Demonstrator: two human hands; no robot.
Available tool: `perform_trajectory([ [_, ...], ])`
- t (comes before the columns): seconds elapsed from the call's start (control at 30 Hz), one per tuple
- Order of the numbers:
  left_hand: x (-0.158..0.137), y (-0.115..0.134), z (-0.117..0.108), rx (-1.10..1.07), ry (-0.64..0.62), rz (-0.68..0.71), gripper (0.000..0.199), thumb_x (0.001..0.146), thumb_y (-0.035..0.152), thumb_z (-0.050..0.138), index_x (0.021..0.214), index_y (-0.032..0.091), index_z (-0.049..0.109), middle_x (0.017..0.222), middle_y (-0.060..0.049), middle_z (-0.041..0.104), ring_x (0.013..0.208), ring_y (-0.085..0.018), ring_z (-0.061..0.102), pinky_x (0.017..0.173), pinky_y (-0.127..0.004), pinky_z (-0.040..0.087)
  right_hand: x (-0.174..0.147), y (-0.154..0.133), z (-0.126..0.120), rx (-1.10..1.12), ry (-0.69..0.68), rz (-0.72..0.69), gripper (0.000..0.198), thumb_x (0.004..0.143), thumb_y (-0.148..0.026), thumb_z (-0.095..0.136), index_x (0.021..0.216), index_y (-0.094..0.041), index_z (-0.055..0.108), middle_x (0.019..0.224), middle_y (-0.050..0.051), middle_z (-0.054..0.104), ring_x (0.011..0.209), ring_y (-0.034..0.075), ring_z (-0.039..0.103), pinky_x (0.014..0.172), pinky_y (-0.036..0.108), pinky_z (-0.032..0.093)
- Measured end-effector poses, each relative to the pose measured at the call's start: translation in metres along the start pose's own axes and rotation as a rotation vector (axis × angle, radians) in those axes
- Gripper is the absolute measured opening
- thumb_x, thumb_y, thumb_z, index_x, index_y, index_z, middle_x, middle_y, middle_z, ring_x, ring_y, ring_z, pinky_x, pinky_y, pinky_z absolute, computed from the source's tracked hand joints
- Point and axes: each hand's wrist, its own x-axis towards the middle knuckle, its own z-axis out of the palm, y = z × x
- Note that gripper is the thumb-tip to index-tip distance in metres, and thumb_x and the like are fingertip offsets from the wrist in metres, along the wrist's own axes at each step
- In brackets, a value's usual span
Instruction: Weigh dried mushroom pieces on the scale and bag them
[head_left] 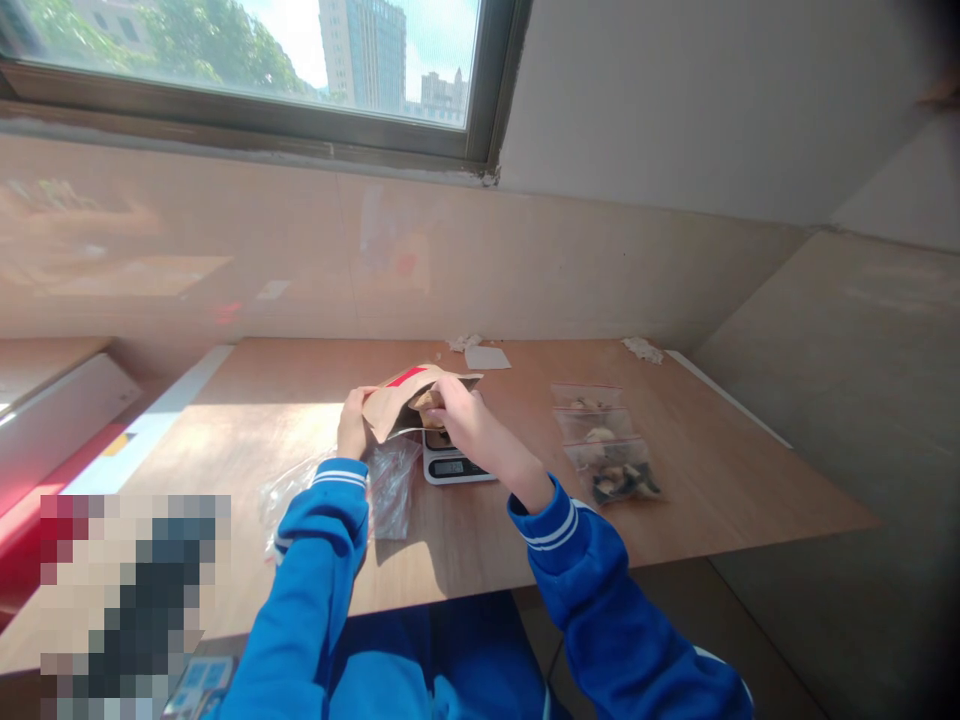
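My left hand (352, 422) grips the left end of a brown kraft paper bag (386, 408) with a red patch on top. The bag is tilted, its dark opening facing me and to the right. At that opening, the fingers of my right hand (461, 415) are closed on a light brown piece (427, 402), whose kind I cannot make out. Below both hands stands a white kitchen scale (459, 470) with a small display, its platform mostly hidden by the bag and my hand. Clear plastic bags (394, 490) lie left of the scale, partly under my left forearm.
To the right, several zip bags (619, 450) of dried pieces overlap in a row, the nearest holding dark ones. A white paper slip (487, 358) and crumpled tissue (643, 350) lie toward the wall. The wooden table (720, 470) ends close to my lap.
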Motion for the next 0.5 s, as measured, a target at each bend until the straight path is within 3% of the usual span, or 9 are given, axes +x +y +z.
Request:
perform_trajectory([
  [0.3, 0.001, -0.002, 0.000, 0.023, -0.008, 0.025, 0.030, 0.076, 0.028, 0.056, 0.105, 0.021, 0.062, 0.107, -0.008, 0.065, 0.102, -0.026, 0.060, 0.093, -0.041, 0.047, -0.004, -0.002, -0.011, 0.240, 0.155, 0.047, 0.007, 0.092, -0.016, 0.055, 0.087, -0.020, 0.055, 0.099, 0.002, 0.056, 0.087, 0.015, 0.058, 0.082, 0.027, 0.046],
  [0.5, 0.003, -0.005, 0.001, 0.011, -0.019, 0.022, 0.030, 0.079, 0.031, 0.054, 0.105, 0.018, 0.061, 0.106, -0.009, 0.063, 0.101, -0.026, 0.059, 0.092, -0.040, 0.046, -0.014, 0.014, -0.020, 0.475, 0.289, 0.108, 0.008, 0.087, -0.027, 0.064, 0.088, -0.020, 0.060, 0.091, 0.002, 0.061, 0.081, 0.014, 0.060, 0.074, 0.026, 0.048],
])
